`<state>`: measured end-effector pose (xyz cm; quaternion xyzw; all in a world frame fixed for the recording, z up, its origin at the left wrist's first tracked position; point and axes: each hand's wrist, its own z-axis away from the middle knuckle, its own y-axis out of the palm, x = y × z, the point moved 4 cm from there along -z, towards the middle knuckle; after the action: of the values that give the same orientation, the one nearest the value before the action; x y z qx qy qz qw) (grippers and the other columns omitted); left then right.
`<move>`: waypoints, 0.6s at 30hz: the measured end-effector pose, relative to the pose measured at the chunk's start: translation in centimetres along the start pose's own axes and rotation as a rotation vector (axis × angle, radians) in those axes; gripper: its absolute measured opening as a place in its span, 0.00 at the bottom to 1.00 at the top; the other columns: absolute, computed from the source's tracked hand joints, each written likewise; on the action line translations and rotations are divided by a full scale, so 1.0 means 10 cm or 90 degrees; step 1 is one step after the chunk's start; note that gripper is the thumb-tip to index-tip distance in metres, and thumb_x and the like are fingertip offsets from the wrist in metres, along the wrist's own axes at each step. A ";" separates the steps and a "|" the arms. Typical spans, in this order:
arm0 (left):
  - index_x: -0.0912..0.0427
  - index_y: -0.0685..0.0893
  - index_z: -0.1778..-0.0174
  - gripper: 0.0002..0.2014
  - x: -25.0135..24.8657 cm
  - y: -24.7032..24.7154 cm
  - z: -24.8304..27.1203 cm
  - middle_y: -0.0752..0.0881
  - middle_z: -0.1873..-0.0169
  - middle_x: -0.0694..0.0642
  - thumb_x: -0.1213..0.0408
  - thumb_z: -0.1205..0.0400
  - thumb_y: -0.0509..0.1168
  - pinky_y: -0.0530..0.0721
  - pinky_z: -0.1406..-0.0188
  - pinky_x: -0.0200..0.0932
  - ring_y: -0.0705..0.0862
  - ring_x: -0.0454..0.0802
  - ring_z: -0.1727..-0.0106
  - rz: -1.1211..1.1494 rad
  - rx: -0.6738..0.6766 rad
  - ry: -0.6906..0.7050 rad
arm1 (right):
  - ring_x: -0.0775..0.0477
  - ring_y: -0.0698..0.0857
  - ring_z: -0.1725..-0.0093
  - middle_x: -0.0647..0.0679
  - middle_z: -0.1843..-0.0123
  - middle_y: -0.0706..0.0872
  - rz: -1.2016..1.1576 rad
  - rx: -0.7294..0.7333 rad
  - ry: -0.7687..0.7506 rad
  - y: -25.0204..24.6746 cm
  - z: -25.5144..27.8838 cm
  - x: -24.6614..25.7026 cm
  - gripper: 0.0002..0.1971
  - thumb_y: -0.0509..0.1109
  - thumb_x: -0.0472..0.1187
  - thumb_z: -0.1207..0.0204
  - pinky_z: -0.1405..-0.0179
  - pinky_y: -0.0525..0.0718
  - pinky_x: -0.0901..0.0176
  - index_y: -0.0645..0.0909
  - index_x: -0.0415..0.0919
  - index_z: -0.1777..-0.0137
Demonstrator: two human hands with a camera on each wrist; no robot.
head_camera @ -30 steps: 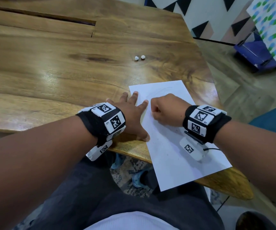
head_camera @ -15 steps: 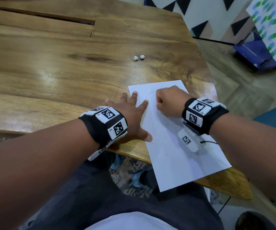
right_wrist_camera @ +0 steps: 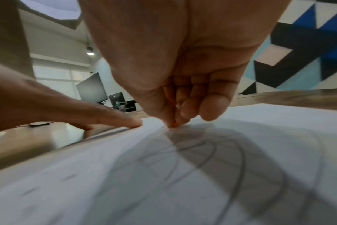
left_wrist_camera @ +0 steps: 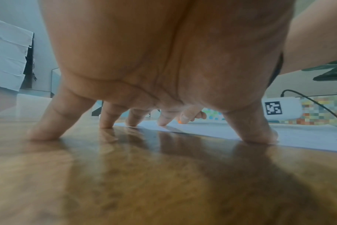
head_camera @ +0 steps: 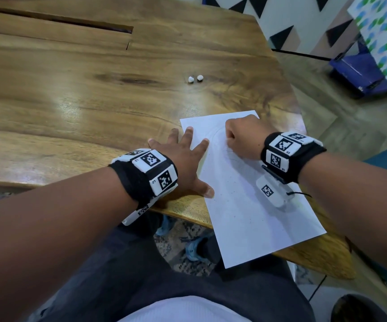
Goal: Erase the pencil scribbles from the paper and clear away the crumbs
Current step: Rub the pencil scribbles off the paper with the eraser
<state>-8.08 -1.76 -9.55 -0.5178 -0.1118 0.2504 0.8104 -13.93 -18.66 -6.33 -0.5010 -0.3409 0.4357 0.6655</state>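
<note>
While my left hand (head_camera: 183, 159) lies flat with its fingers (left_wrist_camera: 46, 121) spread wide, it presses down on the left edge of the paper (head_camera: 246, 205). Some fingertips and my thumb sit on the sheet, and the others sit on the wooden counter (head_camera: 83, 101) just beside it.

My right hand (head_camera: 241, 138) is curled up tight near the far end of the paper. Its fingers (right_wrist_camera: 212, 106) pinch a small orange eraser (right_wrist_camera: 174, 124). Only the tip of the eraser peeks out, and that tip touches the paper. In the left wrist view I can see the same little orange bit (left_wrist_camera: 179, 121) under my curled fingers.

The paper lies at the near right part of the counter, turned a bit to one side. Its near corner hangs over the counter's edge, above my lap. Curved pencil lines (right_wrist_camera: 231, 159) run across the sheet under my right hand. They look gray and blurry. Tiny dark specks (head_camera: 234, 216) lie on the middle of the paper, too small for me to tell what they are.

Two small white lumps (head_camera: 195, 78) sit side by side on the counter, well away from the paper, on the far side.
</note>
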 end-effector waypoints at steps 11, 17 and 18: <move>0.33 0.36 0.12 0.63 0.01 0.00 -0.02 0.32 0.11 0.59 0.15 0.36 0.63 0.54 0.27 0.92 0.38 0.70 0.11 0.001 0.016 0.007 | 0.43 0.82 0.57 0.50 0.61 0.83 -0.035 0.006 -0.101 0.06 0.14 0.16 0.05 0.62 0.41 0.23 0.59 0.82 0.48 0.75 0.47 0.61; 0.32 0.36 0.13 0.62 0.00 0.00 -0.02 0.32 0.11 0.60 0.15 0.36 0.63 0.54 0.27 0.91 0.37 0.70 0.11 -0.002 0.017 0.005 | 0.43 0.80 0.58 0.50 0.62 0.79 0.047 0.023 -0.090 0.03 0.14 0.19 0.07 0.58 0.39 0.21 0.66 0.73 0.53 0.70 0.48 0.62; 0.32 0.36 0.12 0.62 0.00 -0.01 -0.02 0.32 0.11 0.60 0.16 0.36 0.63 0.54 0.27 0.91 0.37 0.70 0.11 -0.003 0.019 0.006 | 0.44 0.79 0.59 0.51 0.63 0.78 0.052 0.036 -0.133 0.06 0.21 0.28 0.07 0.58 0.40 0.21 0.64 0.73 0.52 0.70 0.48 0.61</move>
<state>-7.96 -1.96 -9.60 -0.5066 -0.1057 0.2478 0.8190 -14.81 -15.25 -6.29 -0.4474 -0.3752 0.5217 0.6219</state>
